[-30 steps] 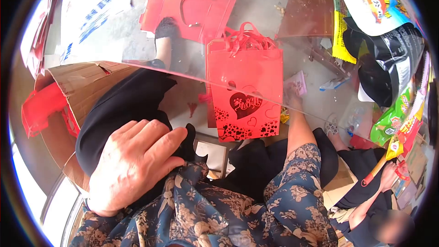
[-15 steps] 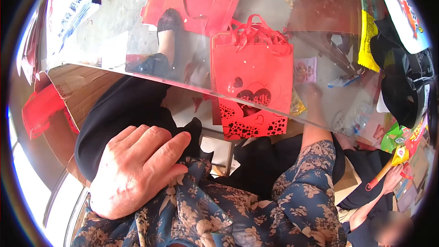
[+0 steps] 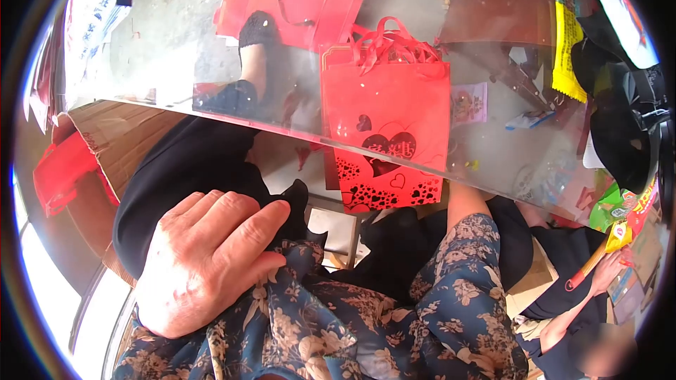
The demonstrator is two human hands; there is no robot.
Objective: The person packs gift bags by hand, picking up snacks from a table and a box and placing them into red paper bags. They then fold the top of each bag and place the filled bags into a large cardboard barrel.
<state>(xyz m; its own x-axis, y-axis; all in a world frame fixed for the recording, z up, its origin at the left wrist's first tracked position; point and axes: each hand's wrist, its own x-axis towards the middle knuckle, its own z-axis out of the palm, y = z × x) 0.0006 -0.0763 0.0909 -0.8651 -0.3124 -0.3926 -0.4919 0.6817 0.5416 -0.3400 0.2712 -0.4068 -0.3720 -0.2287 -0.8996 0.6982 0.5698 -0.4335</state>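
My left hand (image 3: 208, 260) lies back-up over my black-trousered leg (image 3: 190, 183), fingers side by side and slightly bent, with nothing in it. From a floral sleeve (image 3: 465, 246), my right forearm (image 3: 465, 200) reaches toward the lower right side of a red paper bag (image 3: 384, 116). The hand at its end is out of sight, apparently behind the bag, so its fingers do not show. The bag carries dark hearts and lettering and stands upright with red ribbon handles (image 3: 384, 42). A clear glass edge crosses in front of its lower part.
A cardboard box (image 3: 127, 134) with red material (image 3: 67, 172) sits at left. Beyond the glass are another red bag (image 3: 296, 0) and a pink packet (image 3: 470, 102). At right hang yellow packets (image 3: 567, 63). A co-worker's hand (image 3: 607, 271) is near a coloured packet (image 3: 620, 237).
My right forearm has drawn back and to the left, its end now hidden by the bag. The yellow packet beside the bag has mostly gone from sight. My left hand stays put.
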